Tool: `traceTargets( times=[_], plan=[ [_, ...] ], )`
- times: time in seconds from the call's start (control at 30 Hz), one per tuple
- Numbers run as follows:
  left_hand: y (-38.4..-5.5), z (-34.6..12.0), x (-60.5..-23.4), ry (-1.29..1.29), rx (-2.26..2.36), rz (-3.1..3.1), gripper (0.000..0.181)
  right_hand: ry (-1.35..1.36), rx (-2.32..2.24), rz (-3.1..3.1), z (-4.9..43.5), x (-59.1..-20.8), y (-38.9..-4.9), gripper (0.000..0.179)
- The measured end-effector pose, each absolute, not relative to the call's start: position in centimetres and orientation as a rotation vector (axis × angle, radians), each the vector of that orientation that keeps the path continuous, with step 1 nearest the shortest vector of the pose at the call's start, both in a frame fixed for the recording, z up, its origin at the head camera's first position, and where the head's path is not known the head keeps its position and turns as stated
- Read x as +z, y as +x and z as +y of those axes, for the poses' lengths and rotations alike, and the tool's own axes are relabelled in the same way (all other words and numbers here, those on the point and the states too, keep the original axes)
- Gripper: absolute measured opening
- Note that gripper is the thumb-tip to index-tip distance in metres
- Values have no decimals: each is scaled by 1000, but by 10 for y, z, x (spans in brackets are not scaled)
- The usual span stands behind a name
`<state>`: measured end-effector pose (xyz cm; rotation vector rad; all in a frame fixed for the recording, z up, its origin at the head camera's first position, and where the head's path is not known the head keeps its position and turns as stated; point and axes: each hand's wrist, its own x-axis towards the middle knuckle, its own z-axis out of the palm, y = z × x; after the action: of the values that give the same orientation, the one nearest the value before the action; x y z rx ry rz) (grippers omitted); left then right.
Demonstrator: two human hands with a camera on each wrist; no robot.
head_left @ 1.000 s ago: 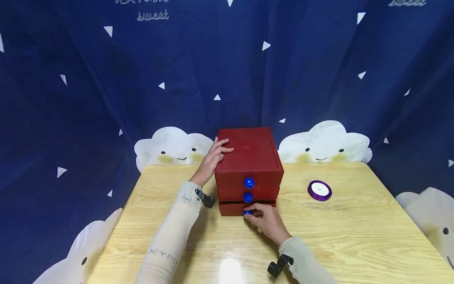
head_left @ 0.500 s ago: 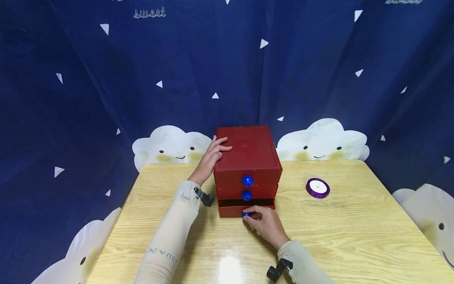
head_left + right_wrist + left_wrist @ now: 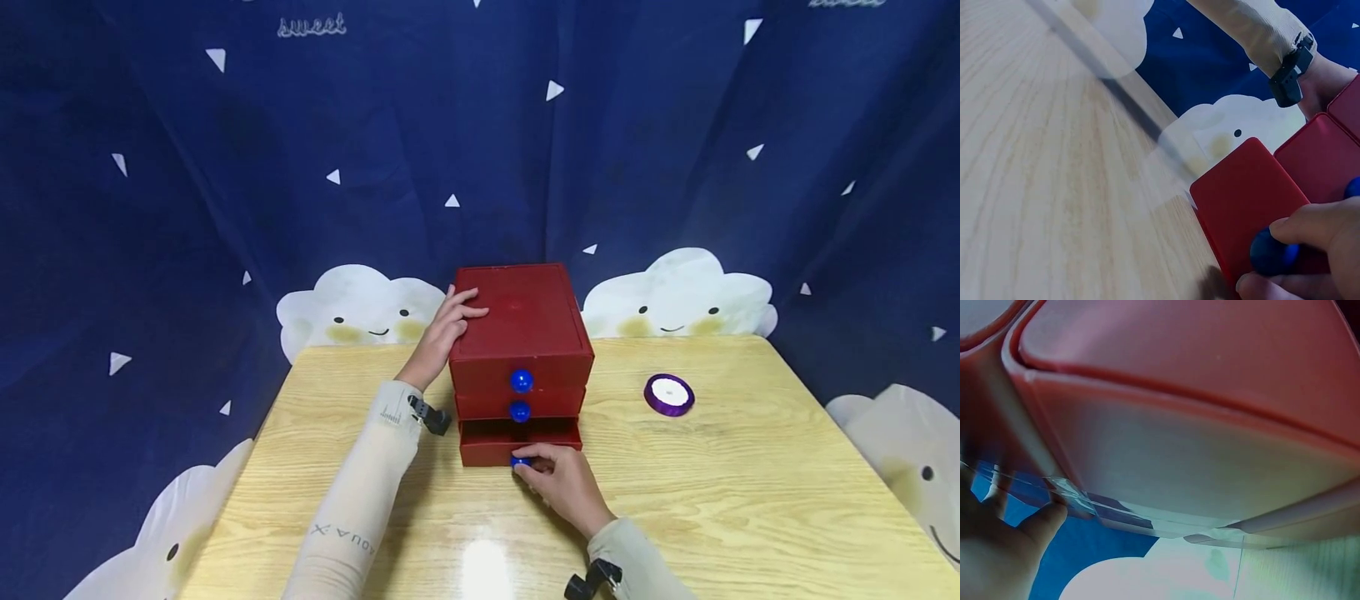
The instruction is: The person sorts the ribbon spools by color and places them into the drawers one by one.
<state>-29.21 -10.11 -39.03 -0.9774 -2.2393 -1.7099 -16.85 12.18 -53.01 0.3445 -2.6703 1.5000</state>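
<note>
A red drawer cabinet [image 3: 517,312] with three stacked drawers and round blue knobs stands at the middle of the table. Its bottom drawer [image 3: 483,454] is pulled partway out, and the dark red inside shows. My right hand [image 3: 564,482] pinches the bottom drawer's blue knob [image 3: 1269,251] between thumb and fingers. My left hand [image 3: 442,337] rests with fairly straight fingers on the cabinet's top left edge. In the left wrist view, the left thumb [image 3: 1047,522] lies against the cabinet's side. The upper two drawers are closed, with their knobs [image 3: 521,381] untouched.
A roll of purple ribbon [image 3: 669,395] lies on the wooden table [image 3: 720,483] to the right of the cabinet. Behind the table hangs a dark blue curtain [image 3: 405,125] with white triangles and smiling clouds. Both wrists wear black cameras.
The bottom drawer has slid further out toward me, drawn by my right hand on its knob. My left hand stays on the cabinet. The head view has shifted slightly.
</note>
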Motion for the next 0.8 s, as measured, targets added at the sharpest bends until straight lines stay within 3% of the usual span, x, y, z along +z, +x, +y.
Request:
traceTargets(
  times=[0.8],
  plan=[
    [-300,-103,-399,-960,-1701,-2234,38,345,1586,-2666,122,-533,-151,16]
  ],
)
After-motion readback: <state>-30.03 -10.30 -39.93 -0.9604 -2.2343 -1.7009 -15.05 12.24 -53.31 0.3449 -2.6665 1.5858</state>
